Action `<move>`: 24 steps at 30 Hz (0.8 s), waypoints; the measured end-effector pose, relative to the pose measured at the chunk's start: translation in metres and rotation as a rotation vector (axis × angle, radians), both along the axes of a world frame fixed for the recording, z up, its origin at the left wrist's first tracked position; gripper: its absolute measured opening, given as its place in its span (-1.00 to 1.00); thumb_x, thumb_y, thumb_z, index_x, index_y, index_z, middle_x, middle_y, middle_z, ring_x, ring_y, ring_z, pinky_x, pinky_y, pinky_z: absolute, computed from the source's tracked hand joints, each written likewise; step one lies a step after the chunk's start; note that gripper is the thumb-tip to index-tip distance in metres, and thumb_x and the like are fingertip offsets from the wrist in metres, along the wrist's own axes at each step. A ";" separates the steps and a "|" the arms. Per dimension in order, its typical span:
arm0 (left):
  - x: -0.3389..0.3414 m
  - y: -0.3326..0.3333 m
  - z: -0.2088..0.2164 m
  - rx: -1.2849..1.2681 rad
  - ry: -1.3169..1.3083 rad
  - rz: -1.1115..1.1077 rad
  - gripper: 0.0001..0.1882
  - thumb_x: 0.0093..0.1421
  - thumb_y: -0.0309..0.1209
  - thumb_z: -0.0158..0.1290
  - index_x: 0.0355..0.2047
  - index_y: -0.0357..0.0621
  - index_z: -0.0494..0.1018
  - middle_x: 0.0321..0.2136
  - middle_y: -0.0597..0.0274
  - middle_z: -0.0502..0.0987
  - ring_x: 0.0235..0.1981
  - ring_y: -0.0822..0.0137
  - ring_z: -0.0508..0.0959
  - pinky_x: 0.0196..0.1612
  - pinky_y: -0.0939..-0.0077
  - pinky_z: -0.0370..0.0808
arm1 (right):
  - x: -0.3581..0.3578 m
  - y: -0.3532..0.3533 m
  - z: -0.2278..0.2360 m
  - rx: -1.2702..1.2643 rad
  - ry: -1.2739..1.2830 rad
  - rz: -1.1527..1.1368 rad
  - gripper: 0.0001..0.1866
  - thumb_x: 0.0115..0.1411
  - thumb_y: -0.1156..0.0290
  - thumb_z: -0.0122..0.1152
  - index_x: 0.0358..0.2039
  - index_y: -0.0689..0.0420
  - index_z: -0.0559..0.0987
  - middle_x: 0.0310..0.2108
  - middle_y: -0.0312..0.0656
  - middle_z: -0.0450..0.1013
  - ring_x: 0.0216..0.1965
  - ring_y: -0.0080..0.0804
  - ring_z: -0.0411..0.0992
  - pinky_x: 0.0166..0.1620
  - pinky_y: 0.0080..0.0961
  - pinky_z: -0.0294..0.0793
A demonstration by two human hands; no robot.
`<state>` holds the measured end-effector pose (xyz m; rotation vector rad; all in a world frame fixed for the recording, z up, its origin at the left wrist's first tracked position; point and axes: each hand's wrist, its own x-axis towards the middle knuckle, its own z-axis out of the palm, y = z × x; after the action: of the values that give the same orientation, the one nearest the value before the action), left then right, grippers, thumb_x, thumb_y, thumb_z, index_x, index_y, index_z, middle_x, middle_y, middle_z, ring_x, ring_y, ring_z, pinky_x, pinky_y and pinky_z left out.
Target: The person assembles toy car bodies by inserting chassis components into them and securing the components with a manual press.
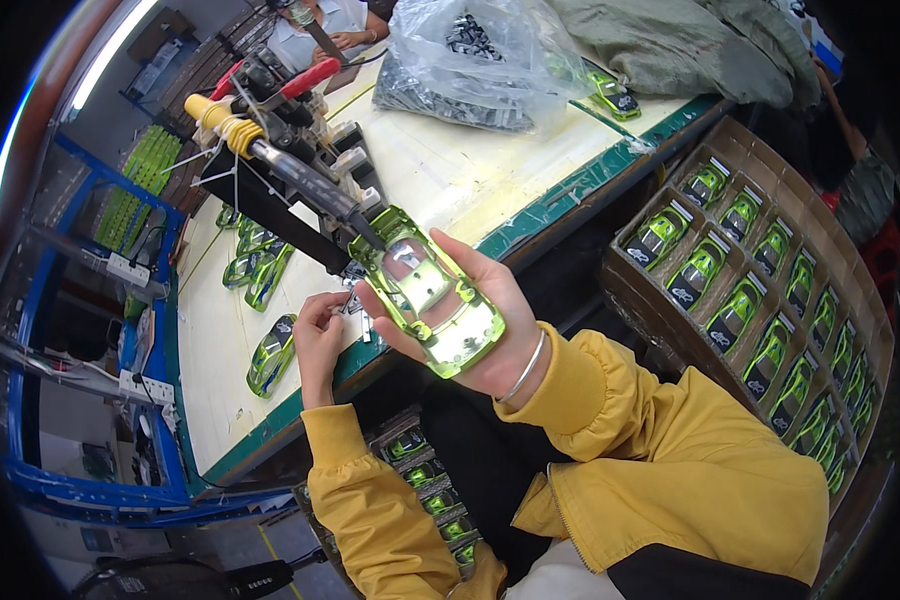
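Note:
My right hand (505, 345) grips a shiny green toy car shell (450, 318), its hollow inside turned up. A metal rod (305, 183) with a yellow wrapped end (220, 125) slants down from a bench tool, its tip at the shell's far end; whether it touches I cannot tell. At the table's near edge my left hand (318, 335) is closed, fingertips pinched beside small silvery pieces (355, 310); what they hold is too small to name. Left of that hand lies a green and black toy car body (271, 356).
Several more car bodies (260, 262) lie on the green-edged table (450, 165). At the back sit a clear plastic bag (480, 70) of dark parts and a grey-green cloth (680, 45). A divided carton (620, 265) of cars stands right, another box (425, 470) below. A person (325, 40) sits across.

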<state>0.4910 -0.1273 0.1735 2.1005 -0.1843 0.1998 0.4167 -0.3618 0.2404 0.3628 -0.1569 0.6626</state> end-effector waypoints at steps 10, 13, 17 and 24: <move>-0.004 -0.003 0.003 0.033 -0.033 0.000 -0.69 -0.16 -0.68 -0.17 -0.38 -0.27 0.46 -0.40 0.31 0.39 -0.51 0.57 0.31 -0.43 0.76 0.24 | -0.002 0.004 0.003 -0.019 0.039 -0.012 -0.63 0.20 0.16 -0.23 -0.19 0.20 0.37 -0.21 -0.01 0.32 -0.08 -0.18 0.28 -0.16 -0.17 0.43; -0.003 -0.003 0.003 0.050 -0.031 0.004 -0.69 -0.15 -0.68 -0.18 -0.38 -0.27 0.46 -0.40 0.31 0.39 -0.51 0.58 0.31 -0.43 0.77 0.23 | -0.001 0.004 0.002 -0.024 0.035 -0.026 -0.63 0.19 0.17 -0.22 -0.21 0.21 0.37 -0.21 -0.01 0.31 -0.08 -0.17 0.28 -0.16 -0.17 0.43; -0.003 -0.003 0.002 0.015 -0.026 -0.010 -0.72 -0.11 -0.67 -0.16 -0.37 -0.26 0.46 -0.40 0.32 0.39 -0.52 0.58 0.31 -0.44 0.78 0.24 | 0.000 0.003 0.002 -0.020 0.033 -0.019 -0.64 0.19 0.18 -0.20 -0.22 0.21 0.37 -0.21 -0.01 0.31 -0.09 -0.15 0.28 -0.17 -0.17 0.44; -0.006 -0.007 0.006 0.015 0.002 0.000 -0.76 -0.07 -0.63 -0.07 -0.35 -0.23 0.48 -0.45 0.34 0.39 -0.52 0.58 0.31 -0.43 0.77 0.25 | 0.001 0.003 0.003 -0.009 0.023 -0.013 -0.64 0.18 0.17 -0.19 -0.23 0.21 0.37 -0.22 0.00 0.32 -0.09 -0.14 0.28 -0.17 -0.16 0.44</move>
<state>0.4853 -0.1345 0.1798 2.1159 -0.1851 0.1968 0.4176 -0.3591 0.2429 0.3603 -0.1338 0.6462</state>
